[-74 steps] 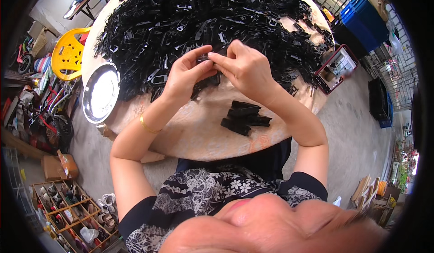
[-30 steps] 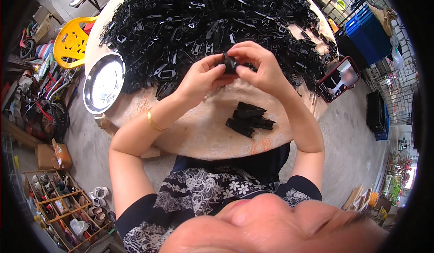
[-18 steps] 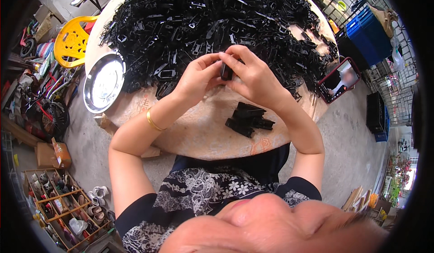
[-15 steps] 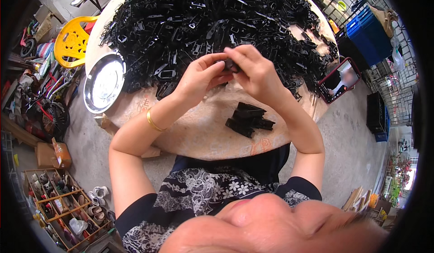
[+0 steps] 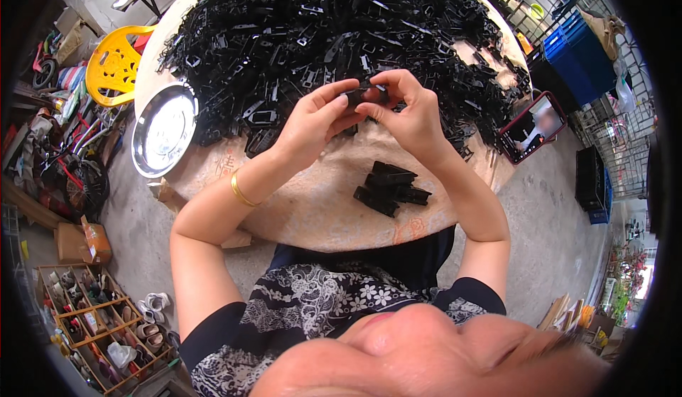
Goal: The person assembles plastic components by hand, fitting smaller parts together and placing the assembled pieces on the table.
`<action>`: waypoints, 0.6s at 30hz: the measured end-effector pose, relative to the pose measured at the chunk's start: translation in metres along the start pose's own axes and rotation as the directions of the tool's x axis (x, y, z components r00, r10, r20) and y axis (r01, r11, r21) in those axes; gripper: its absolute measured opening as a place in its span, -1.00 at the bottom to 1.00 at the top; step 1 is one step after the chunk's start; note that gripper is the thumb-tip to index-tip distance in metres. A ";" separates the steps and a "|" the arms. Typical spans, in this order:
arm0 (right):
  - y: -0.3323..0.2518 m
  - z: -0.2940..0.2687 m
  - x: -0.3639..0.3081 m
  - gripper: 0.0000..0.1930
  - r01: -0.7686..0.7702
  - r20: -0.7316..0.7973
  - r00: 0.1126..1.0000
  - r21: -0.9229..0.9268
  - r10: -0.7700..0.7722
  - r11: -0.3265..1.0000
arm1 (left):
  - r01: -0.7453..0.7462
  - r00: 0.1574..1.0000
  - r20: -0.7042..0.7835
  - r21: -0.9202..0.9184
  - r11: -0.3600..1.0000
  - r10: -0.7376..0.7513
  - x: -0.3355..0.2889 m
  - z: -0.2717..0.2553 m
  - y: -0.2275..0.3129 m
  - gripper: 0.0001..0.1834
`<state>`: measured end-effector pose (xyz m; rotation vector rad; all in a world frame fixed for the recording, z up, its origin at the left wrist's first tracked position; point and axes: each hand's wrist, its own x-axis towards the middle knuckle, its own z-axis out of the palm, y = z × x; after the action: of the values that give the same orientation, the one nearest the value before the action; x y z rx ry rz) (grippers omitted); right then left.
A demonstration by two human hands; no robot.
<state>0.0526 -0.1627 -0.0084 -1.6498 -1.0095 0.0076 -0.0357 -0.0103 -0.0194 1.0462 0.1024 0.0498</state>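
"I'm on the head view from my end. What do you see at the fingers?"

"I see the left hand (image 5: 316, 121) with its thumb and fingertips clamped on a small black part (image 5: 372, 97). The right hand (image 5: 413, 113) pinches it from the other side, thumb nearer the body, index finger farther off. I can't tell if it's one piece or two joined; the fingers cover much of it."

"Where is the part?"

"Between the two hands, over the near edge of a big heap (image 5: 334, 31) of black pieces. That heap spreads over most of the round surface (image 5: 305, 209)."

"Anything closer to the body?"

"I have a small cluster (image 5: 392, 188) of dark pieces, lying apart from the heap, below the right hand. A gold bangle (image 5: 242, 192) circles the left forearm."

"And at the edges?"

"A shiny metal dish (image 5: 165, 133) sits at the left rim, with a yellow chair (image 5: 112, 64) beyond. On the right I get a lit phone (image 5: 531, 128), tilted, and blue crates (image 5: 577, 56) behind it."
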 end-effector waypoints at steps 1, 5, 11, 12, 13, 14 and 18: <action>-0.002 0.000 0.001 -0.63 -0.001 0.001 1.000 0.000 0.001 1.000 | 0.001 1.000 -0.001 -0.001 1.000 -0.001 0.000 0.000 0.000 -0.64; -0.006 -0.004 0.005 -0.68 0.125 -0.016 0.991 -0.173 -0.130 0.977 | -0.024 1.000 0.003 0.044 0.999 0.024 0.000 -0.001 0.000 -0.63; 0.008 -0.011 0.013 -0.68 0.351 0.039 0.935 -0.230 -0.352 0.908 | -0.005 1.000 -0.016 0.117 0.993 0.007 0.000 0.000 0.002 -0.60; 0.009 -0.011 0.013 -0.66 0.359 0.051 0.933 -0.206 -0.357 0.910 | -0.004 1.000 -0.025 0.118 0.993 0.007 0.000 0.000 0.001 -0.59; 0.010 -0.010 0.013 -0.66 0.360 0.050 0.933 -0.206 -0.357 0.910 | -0.004 1.000 -0.025 0.119 0.993 0.007 0.000 -0.001 0.000 -0.59; 0.012 -0.009 0.012 -0.64 0.343 0.059 0.939 -0.167 -0.338 0.924 | -0.013 0.999 -0.035 0.123 0.992 0.017 0.000 -0.002 0.000 -0.59; 0.013 -0.008 0.012 -0.62 0.326 0.087 0.944 -0.122 -0.317 0.937 | -0.065 0.997 -0.025 0.231 0.971 0.073 -0.002 -0.004 0.001 -0.57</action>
<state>0.0720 -0.1616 -0.0104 -1.5951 -1.3469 -0.2311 -0.0381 -0.0066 -0.0209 1.2809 0.1036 0.1209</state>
